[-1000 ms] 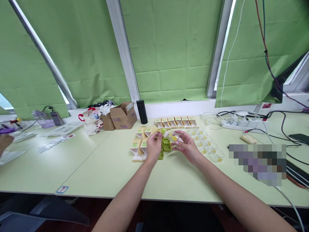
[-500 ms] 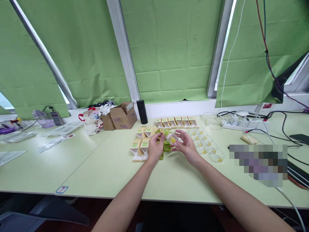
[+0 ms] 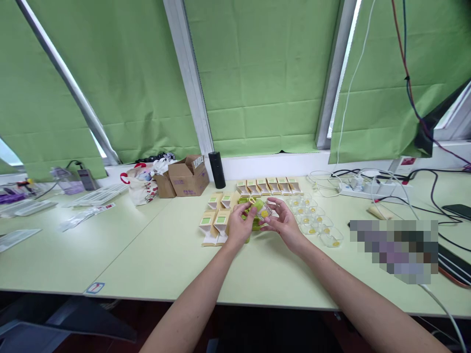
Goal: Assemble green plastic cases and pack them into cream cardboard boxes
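My left hand [image 3: 242, 223] pinches a small green lid [image 3: 259, 203] with a pale yellow loop at its top. Between the fingers of my right hand [image 3: 282, 218] is a small clear plastic container [image 3: 264, 211] with a yellow spot on it. Lid and container meet, tilted, above the table; whether the lid is seated on it I cannot tell. Beneath my hands lie several green plastic pieces [image 3: 256, 225], partly hidden. Right of my right hand, clear containers [image 3: 311, 220] with yellow spots stand in rows.
Folded card packages with green windows [image 3: 207, 221] stand to the left, and a row of similar cards [image 3: 272, 186] is at the back. Behind are a black cylinder [image 3: 217, 170] and a cardboard box [image 3: 188, 177]. A power strip [image 3: 371, 189] and cables lie at right.
My left hand has shifted slightly right, bringing the green lid closer against the clear container. My right hand stays nearly in place with its hold kept.
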`<state>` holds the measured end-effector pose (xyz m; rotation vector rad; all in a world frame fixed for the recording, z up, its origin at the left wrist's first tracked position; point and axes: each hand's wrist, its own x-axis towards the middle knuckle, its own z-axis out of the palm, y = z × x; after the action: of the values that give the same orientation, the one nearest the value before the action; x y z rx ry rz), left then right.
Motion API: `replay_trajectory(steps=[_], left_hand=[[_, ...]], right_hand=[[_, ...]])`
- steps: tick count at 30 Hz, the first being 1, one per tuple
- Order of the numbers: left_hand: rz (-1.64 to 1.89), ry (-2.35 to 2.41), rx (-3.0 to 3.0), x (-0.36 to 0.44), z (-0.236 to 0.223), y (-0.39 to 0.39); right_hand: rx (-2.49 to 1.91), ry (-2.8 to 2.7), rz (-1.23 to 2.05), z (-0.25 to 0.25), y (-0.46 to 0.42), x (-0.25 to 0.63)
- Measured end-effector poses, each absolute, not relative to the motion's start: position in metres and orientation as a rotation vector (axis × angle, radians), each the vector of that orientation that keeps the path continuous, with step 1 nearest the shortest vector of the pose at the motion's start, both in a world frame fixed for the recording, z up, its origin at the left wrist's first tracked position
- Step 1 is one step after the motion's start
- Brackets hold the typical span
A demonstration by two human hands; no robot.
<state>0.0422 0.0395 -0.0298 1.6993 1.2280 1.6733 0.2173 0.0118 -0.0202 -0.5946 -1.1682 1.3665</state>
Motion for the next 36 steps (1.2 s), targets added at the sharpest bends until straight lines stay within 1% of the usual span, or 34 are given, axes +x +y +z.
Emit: replay_trajectory(steps=[3,10,20,36], left_hand=[[1.688,1.22,1.739,0.042,-0.029,0.039],[1.691,1.175,1.831,0.042,-0.025,0.034],[1.633,1.162,1.784,0.042,-0.022,0.029],[1.633,1.163,1.789,0.042,-0.02,0.029]], right_hand=[[-0.603,-1.201,1.344,-0.022,0.013,0.218],[-0.62,-1.325,1.144,-0.027,0.02,0.22],[-0.573,-1.401,1.144,-0.029,0.02,0.219],[-0.59,-1.46,1.083,-0.024,0.014,0.217]])
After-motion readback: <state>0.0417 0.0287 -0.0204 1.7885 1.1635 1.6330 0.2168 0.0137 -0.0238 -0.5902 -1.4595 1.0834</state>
